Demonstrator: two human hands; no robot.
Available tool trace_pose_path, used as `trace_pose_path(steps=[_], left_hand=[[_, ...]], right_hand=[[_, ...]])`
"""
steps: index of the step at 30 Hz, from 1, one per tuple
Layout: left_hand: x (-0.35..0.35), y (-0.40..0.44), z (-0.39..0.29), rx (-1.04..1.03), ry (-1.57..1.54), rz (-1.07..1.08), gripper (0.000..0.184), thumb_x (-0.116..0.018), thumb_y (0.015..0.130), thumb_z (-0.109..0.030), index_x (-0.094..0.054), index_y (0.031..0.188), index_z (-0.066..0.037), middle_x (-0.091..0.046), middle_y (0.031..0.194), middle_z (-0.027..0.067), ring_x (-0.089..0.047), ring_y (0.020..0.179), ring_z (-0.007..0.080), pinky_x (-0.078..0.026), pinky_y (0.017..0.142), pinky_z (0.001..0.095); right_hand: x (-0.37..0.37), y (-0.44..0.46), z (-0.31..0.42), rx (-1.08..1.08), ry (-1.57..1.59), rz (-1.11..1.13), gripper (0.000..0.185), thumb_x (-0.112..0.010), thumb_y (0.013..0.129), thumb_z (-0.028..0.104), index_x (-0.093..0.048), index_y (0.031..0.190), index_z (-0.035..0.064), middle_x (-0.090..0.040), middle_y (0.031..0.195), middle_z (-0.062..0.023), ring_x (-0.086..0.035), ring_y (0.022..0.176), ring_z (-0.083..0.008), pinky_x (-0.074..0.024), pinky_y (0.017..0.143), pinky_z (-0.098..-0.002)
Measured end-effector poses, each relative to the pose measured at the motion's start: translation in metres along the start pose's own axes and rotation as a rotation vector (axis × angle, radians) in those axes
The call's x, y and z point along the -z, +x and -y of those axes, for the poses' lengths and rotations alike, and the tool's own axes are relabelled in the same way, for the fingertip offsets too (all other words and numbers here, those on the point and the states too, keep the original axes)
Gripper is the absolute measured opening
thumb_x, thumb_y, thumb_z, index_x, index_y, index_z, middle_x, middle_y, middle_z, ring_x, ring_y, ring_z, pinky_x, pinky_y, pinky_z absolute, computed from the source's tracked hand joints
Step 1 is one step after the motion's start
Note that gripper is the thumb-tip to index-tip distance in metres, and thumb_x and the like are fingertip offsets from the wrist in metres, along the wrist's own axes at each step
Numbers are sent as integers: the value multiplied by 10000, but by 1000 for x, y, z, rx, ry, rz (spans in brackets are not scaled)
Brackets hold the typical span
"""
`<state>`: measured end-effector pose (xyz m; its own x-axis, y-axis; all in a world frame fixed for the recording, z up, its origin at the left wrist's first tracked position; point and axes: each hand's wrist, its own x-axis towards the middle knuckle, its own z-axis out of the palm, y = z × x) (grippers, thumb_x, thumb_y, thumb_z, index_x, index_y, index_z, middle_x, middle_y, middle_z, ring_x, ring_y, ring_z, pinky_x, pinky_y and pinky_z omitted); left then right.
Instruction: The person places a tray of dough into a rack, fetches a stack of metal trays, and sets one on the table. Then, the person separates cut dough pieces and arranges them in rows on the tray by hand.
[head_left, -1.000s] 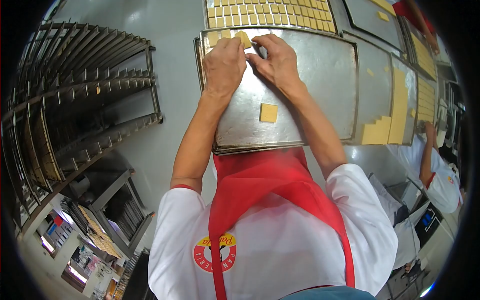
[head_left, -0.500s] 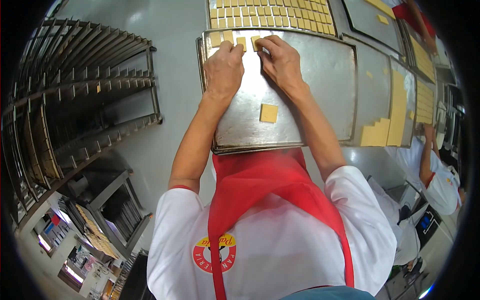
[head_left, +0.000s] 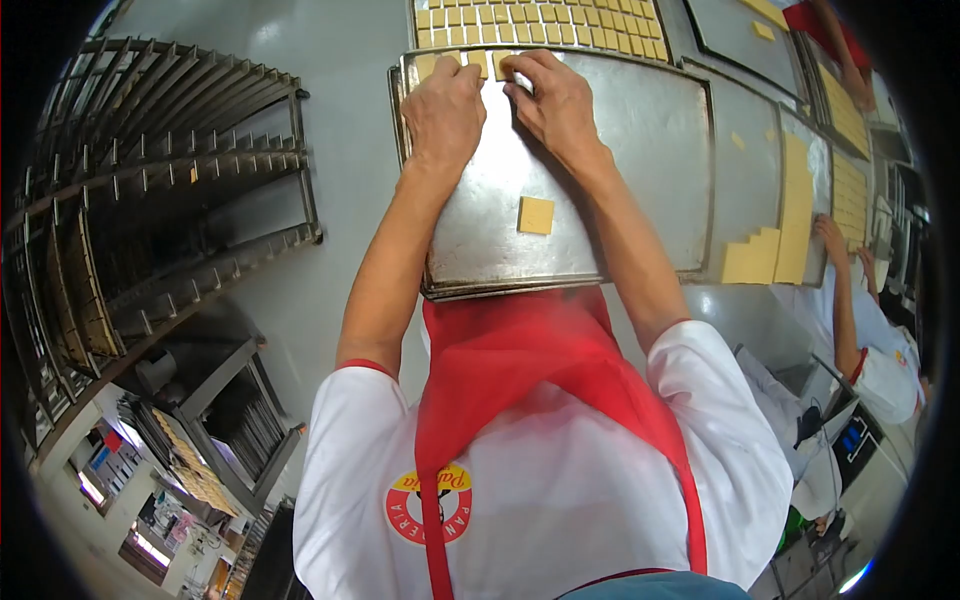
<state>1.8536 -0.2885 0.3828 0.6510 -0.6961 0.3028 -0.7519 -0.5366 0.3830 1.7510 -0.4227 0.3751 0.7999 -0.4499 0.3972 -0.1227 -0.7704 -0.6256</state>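
Note:
On a metal baking tray (head_left: 640, 170), several pale yellow square dough pieces (head_left: 478, 62) form a row along the far edge at the left. The curled fingers of my left hand (head_left: 443, 112) are closed at the second and third pieces of that row, partly covering them. Thumb and forefinger of my right hand (head_left: 555, 105) pinch the row's rightmost dough piece (head_left: 502, 66) by its right side. A single loose dough piece (head_left: 535, 215) lies on the tray between my forearms, nearer to me.
Beyond my tray is another tray (head_left: 412, 22) filled with rows of small pieces. To the right lies a cut, stepped dough sheet (head_left: 792, 220), with a co-worker's hand (head_left: 830, 240) beside it. A metal rack (head_left: 305, 150) stands at left.
My right hand has moved slightly left with its dough piece, closing up to the row. My left hand's fingertips have shifted a little left. The co-worker's hand has moved up beside the sheet.

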Motion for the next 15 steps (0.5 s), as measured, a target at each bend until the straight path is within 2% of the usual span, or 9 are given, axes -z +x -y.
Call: trace_pose_path(steps=[1, 3, 4, 8, 10, 11, 13, 14, 15], left_hand=[[2, -3, -1, 2, -2, 4, 211, -721, 897, -206, -764, 1086, -124, -678, 955, 68, -699, 835, 322, -561, 734, 443], [12, -12, -3, -26, -154, -95, 180, -741, 884, -184, -743, 1040, -93, -633, 891, 106, -682, 756, 339, -536, 643, 454], [21, -20, -5, -15, -166, -65, 277, -745, 897, -215, -729, 1142, -88, -645, 887, 110, -682, 769, 346, -537, 670, 451], [45, -62, -13, 42, -235, -38, 269, -732, 905, -209, -733, 1133, -66, -657, 839, 114, -668, 746, 349, -526, 667, 461], [57, -81, -24, 267, -328, 146, 317, -756, 888, -220, -749, 1155, -50, -722, 900, 143, -695, 793, 264, -546, 760, 375], [61, -89, -30, 266, -330, 147, 317, -756, 888, -220, -749, 1155, -50, -722, 900, 143, -695, 793, 264, -546, 760, 375], [62, -102, -42, 427, -552, 177, 318, -808, 865, -171, -729, 1116, 9, -710, 841, 126, -687, 763, 194, -546, 644, 347], [57, -109, -45, 493, -714, 220, 413, -850, 845, -164, -697, 1166, 47, -730, 902, 120, -686, 804, 124, -568, 668, 289], [53, -111, -49, 493, -710, 217, 413, -850, 845, -164, -697, 1166, 47, -730, 902, 120, -686, 804, 124, -568, 668, 289]], right_hand=[[9, -2, 4, -3, -1, 3, 231, -751, 841, 129, -721, 1066, 86, -698, 1002, -99, -678, 879, -335, -544, 775, -431], [38, -17, 18, -87, 48, 203, 374, -785, 824, 184, -700, 1180, 109, -682, 1087, -135, -663, 940, -352, -538, 834, -444], [52, -30, 22, -25, 36, 287, 435, -794, 815, 203, -682, 1226, 118, -666, 1125, -149, -651, 967, -360, -532, 849, -456], [91, -84, 54, 117, 66, 523, 521, -802, 789, 189, -649, 1284, 134, -624, 1192, -167, -627, 1031, -364, -525, 856, -468], [87, -105, 61, 77, -47, 709, 531, -799, 767, 137, -657, 1279, 141, -615, 1178, -163, -632, 1011, -361, -534, 848, -454], [83, -111, 59, 75, -49, 708, 531, -799, 767, 137, -657, 1279, 141, -615, 1178, -163, -632, 1011, -361, -534, 848, -454], [75, -119, 56, -113, 86, 535, 502, -779, 764, 74, -676, 1252, 135, -613, 1141, -158, -651, 923, -330, -558, 800, -392], [72, -119, 57, -110, 90, 534, 502, -779, 764, 74, -676, 1252, 135, -613, 1141, -158, -651, 923, -330, -558, 800, -392], [68, -118, 59, -211, 195, 380, 471, -779, 777, 59, -694, 1235, 130, -618, 1135, -140, -652, 868, -285, -556, 762, -355]])
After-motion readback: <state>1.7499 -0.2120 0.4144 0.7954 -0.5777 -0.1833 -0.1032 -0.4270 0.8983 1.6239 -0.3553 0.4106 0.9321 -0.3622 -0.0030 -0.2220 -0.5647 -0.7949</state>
